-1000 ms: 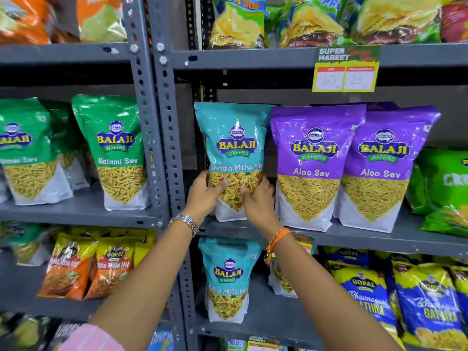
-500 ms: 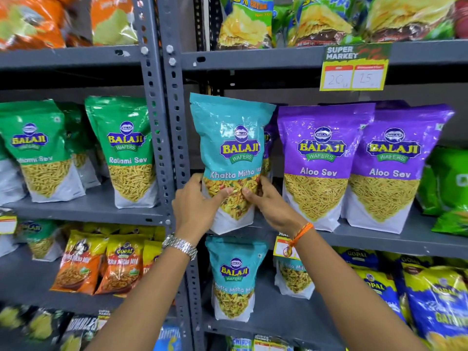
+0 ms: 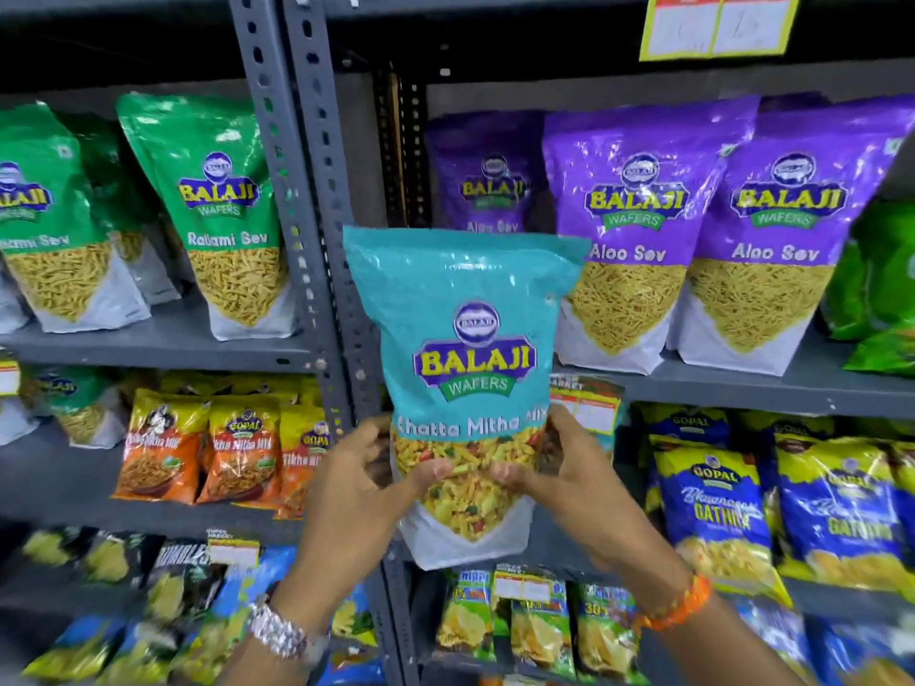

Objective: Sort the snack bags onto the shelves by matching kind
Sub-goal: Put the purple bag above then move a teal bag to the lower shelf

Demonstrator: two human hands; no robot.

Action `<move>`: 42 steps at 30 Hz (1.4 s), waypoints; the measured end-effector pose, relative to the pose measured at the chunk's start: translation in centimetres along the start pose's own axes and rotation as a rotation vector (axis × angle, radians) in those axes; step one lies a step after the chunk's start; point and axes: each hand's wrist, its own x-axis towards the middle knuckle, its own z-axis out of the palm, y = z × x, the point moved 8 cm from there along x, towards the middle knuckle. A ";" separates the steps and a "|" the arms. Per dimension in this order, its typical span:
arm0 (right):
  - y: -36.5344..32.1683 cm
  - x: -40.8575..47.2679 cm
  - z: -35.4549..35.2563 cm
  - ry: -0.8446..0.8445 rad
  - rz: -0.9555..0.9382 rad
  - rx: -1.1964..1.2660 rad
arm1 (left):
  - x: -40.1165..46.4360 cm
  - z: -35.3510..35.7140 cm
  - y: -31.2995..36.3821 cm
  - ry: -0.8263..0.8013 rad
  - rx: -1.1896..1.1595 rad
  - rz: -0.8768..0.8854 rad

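Note:
A teal Khatta Mitha Mix bag (image 3: 470, 368) is held upright in front of the shelving, off the shelf. My left hand (image 3: 361, 482) grips its lower left side and my right hand (image 3: 574, 482) grips its lower right side, thumbs on the front. Behind it stand purple Aloo Sev bags (image 3: 638, 230) on the middle right shelf (image 3: 742, 383). Green Ratlami Sev bags (image 3: 218, 210) stand on the middle left shelf. The teal bag hides the shelf space directly behind it.
Grey slotted uprights (image 3: 307, 200) split the two shelf bays. Orange Gopal Tikha Mitha Mix bags (image 3: 237, 448) fill the lower left shelf, blue Gopal Gathiya bags (image 3: 713, 507) the lower right. Small chip packets (image 3: 534, 621) sit on the bottom shelf. A yellow price tag (image 3: 713, 22) hangs above.
Both hands lifted the teal bag off the middle right shelf and brought it down and toward me. A third purple bag behind its old spot is now visible. The camera tilted downward.

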 end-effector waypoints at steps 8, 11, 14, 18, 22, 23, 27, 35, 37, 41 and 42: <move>15.2 -8.7 -4.0 0.087 0.259 -0.107 | -6.9 6.8 -14.8 -0.206 0.001 -0.304; 19.8 -10.9 -5.1 0.111 0.356 -0.089 | -7.9 9.6 -18.4 -0.293 0.069 -0.354; 22.7 -11.2 -6.8 0.144 0.443 -0.058 | -7.2 12.7 -20.7 -0.367 0.118 -0.367; 23.3 -8.8 -10.0 0.185 0.462 -0.038 | -3.4 16.4 -21.8 -0.409 0.132 -0.352; 23.0 -4.4 -13.2 0.184 0.423 -0.075 | 0.7 19.6 -20.2 -0.434 0.148 -0.306; 23.0 -3.1 -14.1 0.195 0.404 -0.085 | 1.8 20.3 -19.8 -0.434 0.166 -0.283; 24.4 1.0 -16.4 0.235 0.403 -0.114 | 6.1 22.7 -20.1 -0.406 0.163 -0.253; 26.1 4.6 -17.3 0.281 0.381 -0.089 | 10.2 24.1 -25.4 -0.325 0.229 -0.309; 27.0 4.8 -17.2 0.270 0.375 -0.068 | 10.8 24.2 -27.4 -0.317 0.229 -0.316; 28.1 4.2 -16.8 0.268 0.373 -0.056 | 10.0 24.4 -27.7 -0.324 0.211 -0.341; 28.4 4.1 -16.9 0.277 0.375 -0.051 | 10.0 24.5 -27.9 -0.323 0.200 -0.345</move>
